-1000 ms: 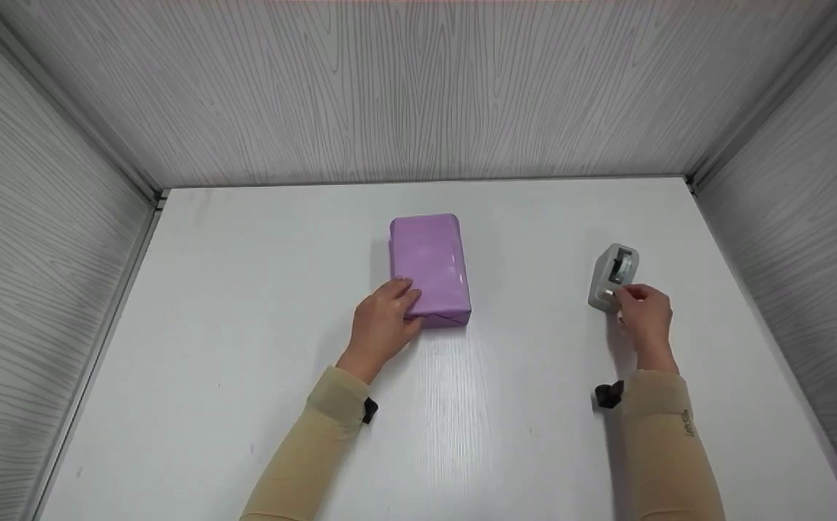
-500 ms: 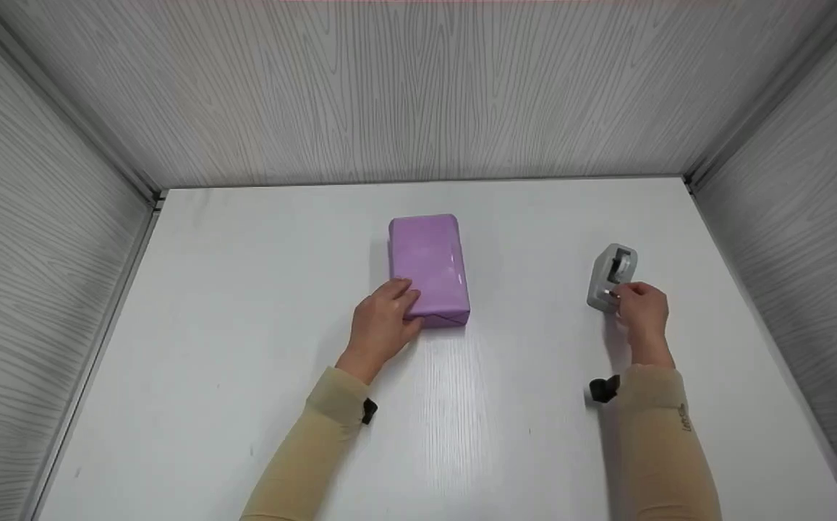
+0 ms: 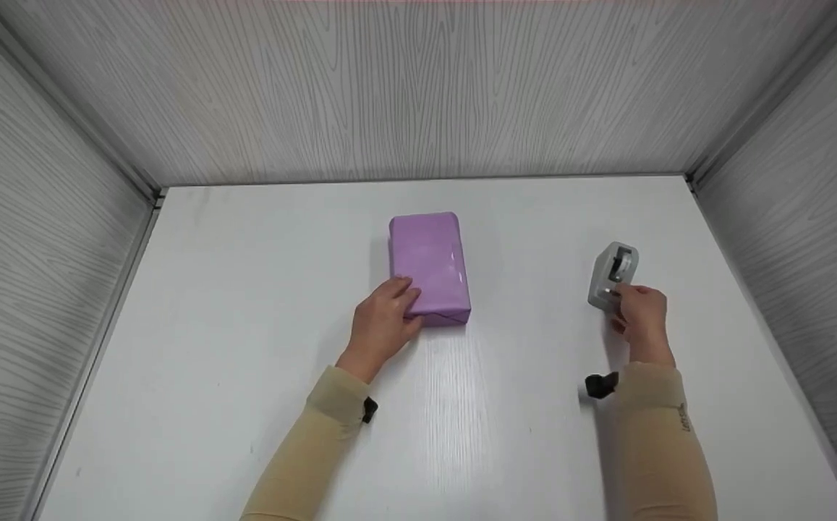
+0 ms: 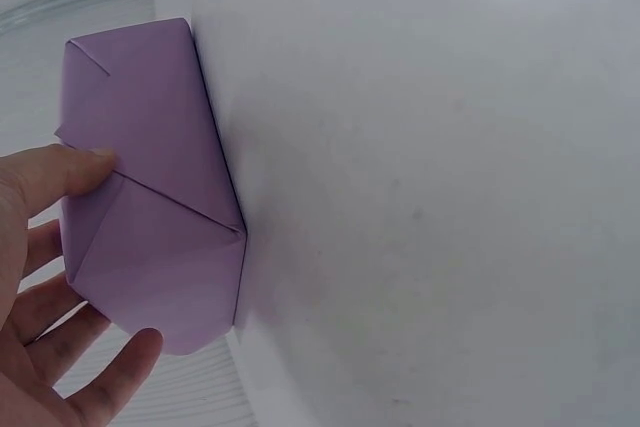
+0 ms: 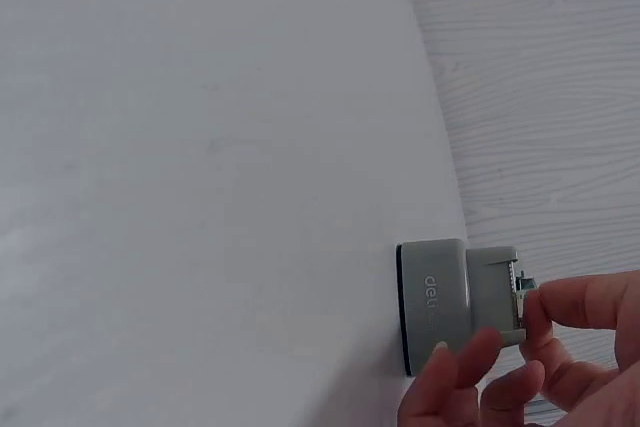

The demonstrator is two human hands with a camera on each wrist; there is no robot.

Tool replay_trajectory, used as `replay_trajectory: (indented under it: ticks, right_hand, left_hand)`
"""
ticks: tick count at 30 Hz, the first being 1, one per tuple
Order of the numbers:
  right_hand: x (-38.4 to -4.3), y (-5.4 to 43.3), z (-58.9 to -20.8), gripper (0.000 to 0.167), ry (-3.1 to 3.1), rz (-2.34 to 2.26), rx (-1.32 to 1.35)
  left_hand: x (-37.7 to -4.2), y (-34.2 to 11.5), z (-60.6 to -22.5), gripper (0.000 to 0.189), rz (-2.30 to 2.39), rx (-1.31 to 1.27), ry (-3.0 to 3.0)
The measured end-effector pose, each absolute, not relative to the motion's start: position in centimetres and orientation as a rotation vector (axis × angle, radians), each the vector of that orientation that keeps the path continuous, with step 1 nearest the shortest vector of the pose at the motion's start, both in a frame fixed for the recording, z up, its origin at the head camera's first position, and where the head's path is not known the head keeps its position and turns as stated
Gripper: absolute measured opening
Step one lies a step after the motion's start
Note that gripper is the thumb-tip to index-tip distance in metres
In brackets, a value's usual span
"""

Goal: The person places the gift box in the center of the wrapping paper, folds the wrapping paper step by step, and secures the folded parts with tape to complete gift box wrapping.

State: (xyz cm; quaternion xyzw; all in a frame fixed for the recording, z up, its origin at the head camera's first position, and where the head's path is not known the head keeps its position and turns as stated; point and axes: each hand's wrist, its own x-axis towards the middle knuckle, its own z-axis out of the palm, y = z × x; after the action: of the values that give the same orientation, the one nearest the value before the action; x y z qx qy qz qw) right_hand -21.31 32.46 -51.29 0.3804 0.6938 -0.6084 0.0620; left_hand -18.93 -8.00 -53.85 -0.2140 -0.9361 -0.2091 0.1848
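Note:
A box wrapped in glossy purple paper (image 3: 429, 253) lies flat on the white table. My left hand (image 3: 378, 325) grips its near left corner, fingers on the top. In the left wrist view, the thumb presses the folded paper of the box's end (image 4: 160, 147). To the right stands a grey tape dispenser (image 3: 600, 281) with a roll in it. My right hand (image 3: 642, 312) is at its near end; in the right wrist view, thumb and forefinger pinch the tape's end (image 5: 524, 297) by the cutter, while other fingers lie near the dispenser's body (image 5: 435, 292).
Grey wood-grain panels enclose the white table (image 3: 244, 289) at the back (image 3: 418, 94), left (image 3: 42, 253) and right (image 3: 801, 217). The dispenser stands toward the table's right edge. A black wrist camera (image 3: 601, 385) juts inward from the right sleeve.
My right hand and forearm have shifted slightly left and forward, with the fingers still at the tape dispenser. The left hand and the purple box have stayed put.

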Motion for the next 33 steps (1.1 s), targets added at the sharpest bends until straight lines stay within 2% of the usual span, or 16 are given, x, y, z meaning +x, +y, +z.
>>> replay_trajectory:
  ticks: [12,26,33]
  right_hand:
    - [-20.7,32.2,-51.8,0.055,1.972,-2.009,1.276]
    - [-19.2,31.5,-52.5,0.055,2.148,-1.932,1.250]
    - [-18.4,31.3,-52.8,0.042,2.244,-1.910,1.167]
  left_hand:
    - [-18.9,-8.0,-53.9,0.042,-0.586,-0.600,-2.645]
    - [-19.0,-8.0,-54.1,0.042,-0.597,-0.605,-2.628]
    - [-19.1,-8.0,-54.0,0.042,-0.595,-0.614,-2.622]
